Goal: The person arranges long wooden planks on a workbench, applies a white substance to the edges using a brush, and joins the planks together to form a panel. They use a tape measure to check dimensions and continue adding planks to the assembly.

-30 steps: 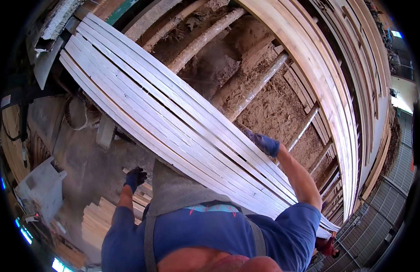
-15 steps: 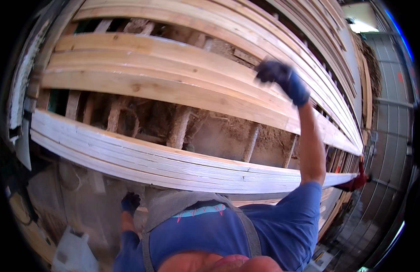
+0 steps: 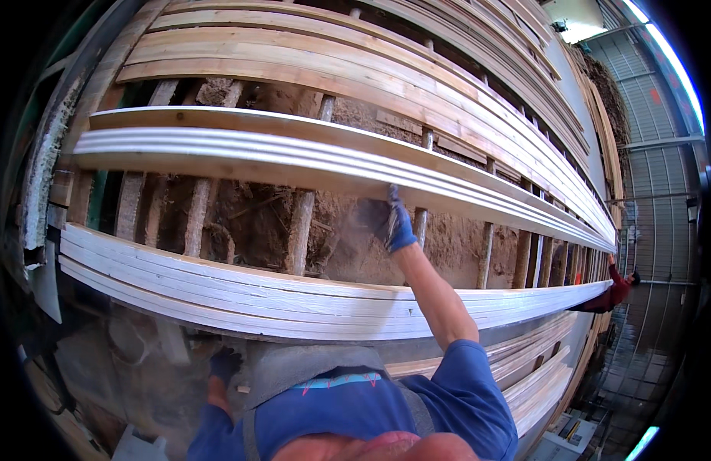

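Observation:
My right hand (image 3: 390, 220), in a dark blue work glove, reaches forward to the near side of several long wooden boards (image 3: 279, 170). These boards show pale, bright narrow edges upward and bare wood on the near side. The thumb touches or almost touches that side; the other fingers are apart from it and partly blurred. My left hand (image 3: 226, 364), in a dark glove, hangs low beside my body with its fingers loosely apart and nothing in it. Between me and the boards lies a stack of white-edged boards (image 3: 240, 296).
Bare boards (image 3: 240, 50) lie farther off across rough crossbars (image 3: 300, 230), with sawdust and debris below. A person in a dark red sleeve (image 3: 618, 288) stands at the boards' far right end. More boards (image 3: 536, 376) lie at the lower right.
My right hand has come nearer and to the left, down to the boards' near side. The middle boards, flat before, now stand on edge or tilted. My left hand stays low.

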{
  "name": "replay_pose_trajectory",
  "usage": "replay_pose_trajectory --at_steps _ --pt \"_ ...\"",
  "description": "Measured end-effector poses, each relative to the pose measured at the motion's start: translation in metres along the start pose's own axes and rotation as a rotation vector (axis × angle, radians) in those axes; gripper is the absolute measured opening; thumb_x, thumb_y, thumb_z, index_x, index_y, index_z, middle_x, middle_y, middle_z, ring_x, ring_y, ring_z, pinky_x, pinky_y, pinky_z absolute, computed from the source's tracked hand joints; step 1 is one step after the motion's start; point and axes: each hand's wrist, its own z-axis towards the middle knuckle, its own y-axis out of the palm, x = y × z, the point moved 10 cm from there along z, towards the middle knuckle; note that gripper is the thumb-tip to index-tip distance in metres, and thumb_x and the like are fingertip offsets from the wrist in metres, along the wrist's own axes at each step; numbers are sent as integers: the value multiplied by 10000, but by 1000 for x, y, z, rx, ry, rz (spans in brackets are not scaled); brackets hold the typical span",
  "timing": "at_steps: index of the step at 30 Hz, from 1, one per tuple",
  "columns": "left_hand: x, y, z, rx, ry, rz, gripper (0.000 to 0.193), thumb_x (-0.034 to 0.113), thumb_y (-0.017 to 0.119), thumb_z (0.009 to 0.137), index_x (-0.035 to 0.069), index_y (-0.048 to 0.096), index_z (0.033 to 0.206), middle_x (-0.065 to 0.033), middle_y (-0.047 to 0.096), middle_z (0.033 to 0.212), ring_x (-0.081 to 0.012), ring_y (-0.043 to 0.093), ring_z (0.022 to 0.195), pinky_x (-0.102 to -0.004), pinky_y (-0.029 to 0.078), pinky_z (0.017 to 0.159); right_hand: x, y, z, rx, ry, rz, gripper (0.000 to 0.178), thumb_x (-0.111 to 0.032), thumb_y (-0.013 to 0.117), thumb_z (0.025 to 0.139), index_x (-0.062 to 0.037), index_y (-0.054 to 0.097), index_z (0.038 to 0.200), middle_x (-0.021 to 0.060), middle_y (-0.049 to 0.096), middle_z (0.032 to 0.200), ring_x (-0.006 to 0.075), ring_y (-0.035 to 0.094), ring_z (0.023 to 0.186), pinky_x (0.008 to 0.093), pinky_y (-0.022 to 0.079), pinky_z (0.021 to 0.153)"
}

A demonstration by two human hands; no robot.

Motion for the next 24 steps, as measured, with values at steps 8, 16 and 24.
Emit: replay_pose_trajectory --at_steps 8,16,24 --pt "-9 29 -28 220 -411 -388 318 423 500 936 152 572 1086 -125 671 974 -298 633 781 -455 508 627 -69 16 103 -6 -174 218 450 -430 683 861 -160 562 1200 61 642 1170 269 597 1101 476 501 912" --pt "56 48 -30 -13 546 1418 425 369 516 907 125 515 1255 -183 639 1069 -362 611 939 -461 502 814 -99 30 150 -75 -287 472 490 -354 749 812 -139 562 1211 54 614 1204 267 564 1126 449 505 907" --pt "4 36 -28 104 -103 -170 474 410 337 979 77 516 1264 -231 621 1170 -394 642 906 -458 529 686 -93 52 86 -96 -167 274 445 -365 695 851 -111 565 1193 68 663 1127 247 660 1006 273 529 509"
